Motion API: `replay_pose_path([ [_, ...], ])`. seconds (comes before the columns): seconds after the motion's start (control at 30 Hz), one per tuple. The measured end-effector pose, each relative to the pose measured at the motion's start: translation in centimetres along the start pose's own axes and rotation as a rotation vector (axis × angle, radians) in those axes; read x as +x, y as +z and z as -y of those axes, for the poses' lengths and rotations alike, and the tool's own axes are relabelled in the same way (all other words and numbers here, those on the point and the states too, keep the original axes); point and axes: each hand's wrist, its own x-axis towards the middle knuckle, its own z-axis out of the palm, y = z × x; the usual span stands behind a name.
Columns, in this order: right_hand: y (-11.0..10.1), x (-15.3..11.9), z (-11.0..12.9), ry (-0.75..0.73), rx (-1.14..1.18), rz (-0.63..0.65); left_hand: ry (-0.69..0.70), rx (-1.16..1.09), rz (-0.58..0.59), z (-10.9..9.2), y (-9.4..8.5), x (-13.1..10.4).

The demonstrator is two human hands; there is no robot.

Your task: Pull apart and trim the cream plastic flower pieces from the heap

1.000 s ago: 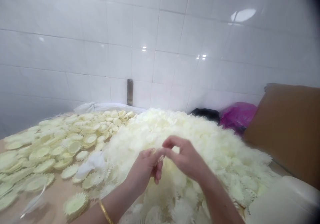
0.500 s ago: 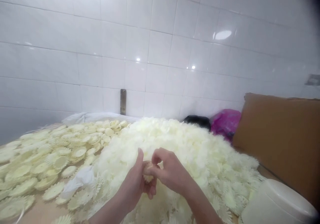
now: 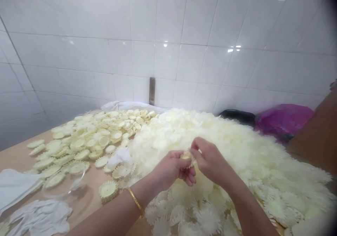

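My left hand (image 3: 175,170), with a gold bangle (image 3: 136,202) at its wrist, is closed on a small pale-yellow disc with a toothed edge (image 3: 187,156). Thumb and fingers of my right hand (image 3: 209,159) pinch the same disc from its right side. Both hands are over a big heap of pale, frilly-edged pieces (image 3: 168,130). To the left lie many flat pale-yellow toothed discs (image 3: 79,143), some stacked. A short stack of such discs (image 3: 108,190) sits near my left forearm.
White gloves (image 3: 39,217), a white sheet (image 3: 15,187) and a clear plastic item (image 3: 65,188) lie on the brown table (image 3: 86,202) at left. Behind the heap are a black object (image 3: 238,116) and a magenta bag (image 3: 284,120). A cardboard box (image 3: 316,137) stands at right, before the tiled wall (image 3: 168,21).
My view has turned left and down, bringing the gloves and table edge into sight. My left thumb, raised before, now presses down on the disc. Both hands stay together at it.
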Motion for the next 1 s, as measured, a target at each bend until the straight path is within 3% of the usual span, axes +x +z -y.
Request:
replay_pose_path([
  [0.07,0.2,0.3,-0.7,0.004,-0.126,-0.146,-0.010,-0.011,-0.002,-0.2,0.1,-0.2],
  [0.17,-0.2,0.5,-3.0,0.143,-0.313,-0.351,-0.048,-0.029,0.041,-0.3,0.4,-0.4],
  [0.27,-1.3,0.4,-5.3,0.247,-0.510,-0.386,-0.050,-0.039,0.053,0.0,0.6,-0.4],
  [0.37,-1.9,0.2,-5.8,0.244,-0.507,-0.364,-0.026,-0.041,0.028,0.3,0.5,-0.2],
  [0.47,-2.1,0.1,-4.4,0.162,-0.320,-0.339,-0.004,0.004,-0.007,0.4,0.3,0.0],
  [0.7,-2.5,-0.4,-0.2,0.067,0.081,-0.046,0.013,0.053,-0.158,0.8,-0.1,0.3],
  [0.83,-2.6,-0.7,0.9,0.080,0.182,0.087,0.048,0.117,-0.215,0.9,-0.3,0.3],
  [1.0,-1.9,-0.5,1.3,0.092,0.248,0.156,0.062,0.186,-0.280,0.9,-0.3,0.3],
])
